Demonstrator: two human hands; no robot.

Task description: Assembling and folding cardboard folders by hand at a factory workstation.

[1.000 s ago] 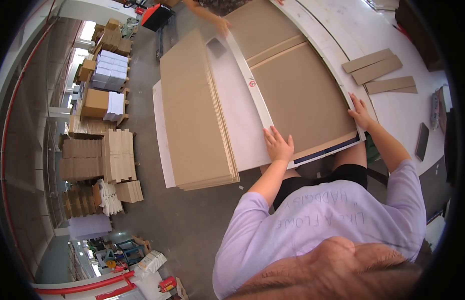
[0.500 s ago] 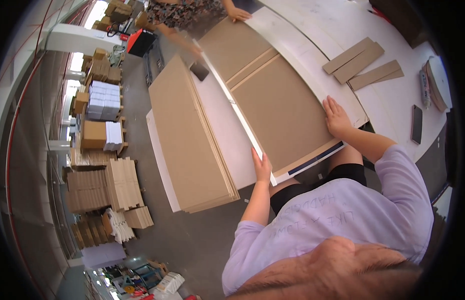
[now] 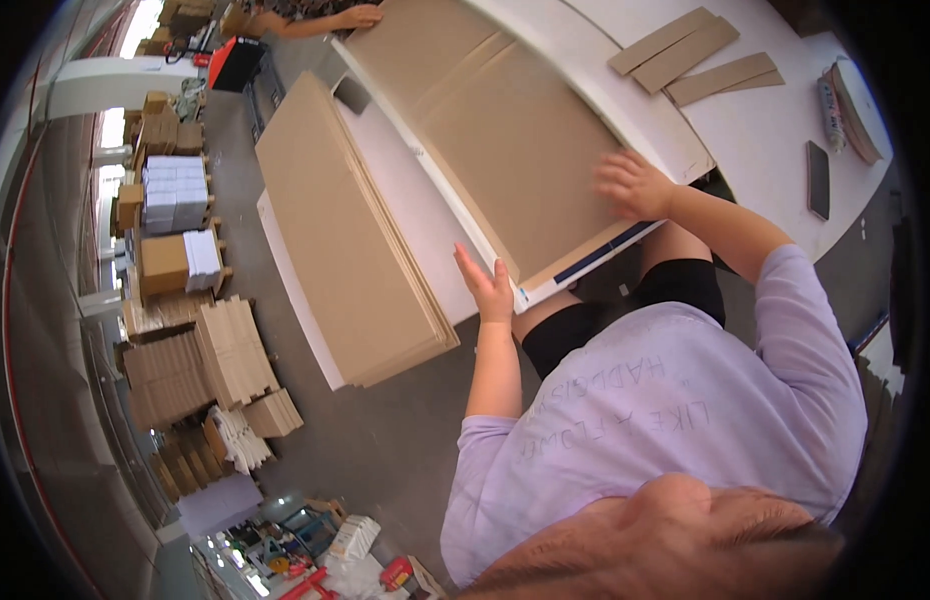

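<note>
A large brown cardboard panel [image 3: 530,150] lies in front of me, with a white strip [image 3: 440,170] along its left side and a dark blue band [image 3: 607,250] near its close end. My left hand [image 3: 488,288] is upright beside the close end of the white strip, its fingers straight and thumb apart. Above the panel's close right corner is my right hand [image 3: 635,187], fingers spread and smeared by motion; whether it touches the surface I cannot tell. At the far left corner of the panel, a co-worker's hand [image 3: 362,16] rests by the edge.
Left of the panel lies a stack of brown boards [image 3: 335,220] on a white sheet. Cardboard strips [image 3: 685,45], a tube [image 3: 832,115] and a phone [image 3: 817,180] lie on the white table at right. Pallets of boxes [image 3: 175,190] line the left.
My right hand has lifted off the right edge and moved inward. The left hand's fingers have straightened beside the strip. The whole view has shifted, and one co-worker's hand has left it.
</note>
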